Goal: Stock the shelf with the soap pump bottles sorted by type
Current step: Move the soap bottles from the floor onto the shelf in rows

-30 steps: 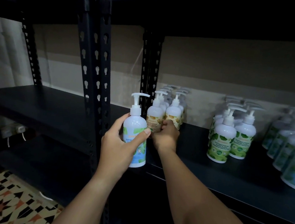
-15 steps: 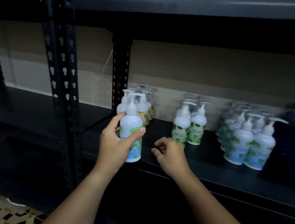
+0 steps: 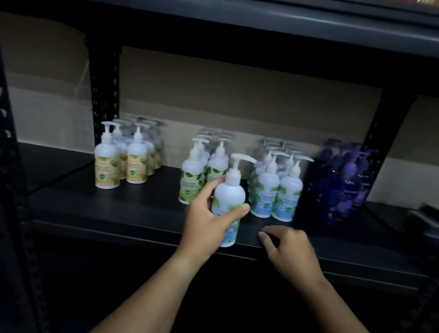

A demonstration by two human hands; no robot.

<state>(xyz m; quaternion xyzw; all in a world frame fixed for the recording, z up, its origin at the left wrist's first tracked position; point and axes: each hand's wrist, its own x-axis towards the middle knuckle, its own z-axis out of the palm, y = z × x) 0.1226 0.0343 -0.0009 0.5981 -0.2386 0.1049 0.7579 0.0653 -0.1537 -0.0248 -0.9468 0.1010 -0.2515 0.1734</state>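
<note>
L hand grips a white pump bottle w/ blue-green label, fingers and thumb curled round its body, bottle upright near the front edge of the black metal shelf, btwn the green-label group and the blue-label group. Can't tell if its base touches the shelf. R hand holds nothing, fingers loosely curled, fingertips at the shelf's front edge just right of the held bottle.

On the shelf, 4 groups in rows running to the back edge (rear bottles blurred): yellow-label bottles toward the left end, green-label bottles mid-shelf, blue-label bottles just right of them, dark purple bottles toward the right end by the rear post.
</note>
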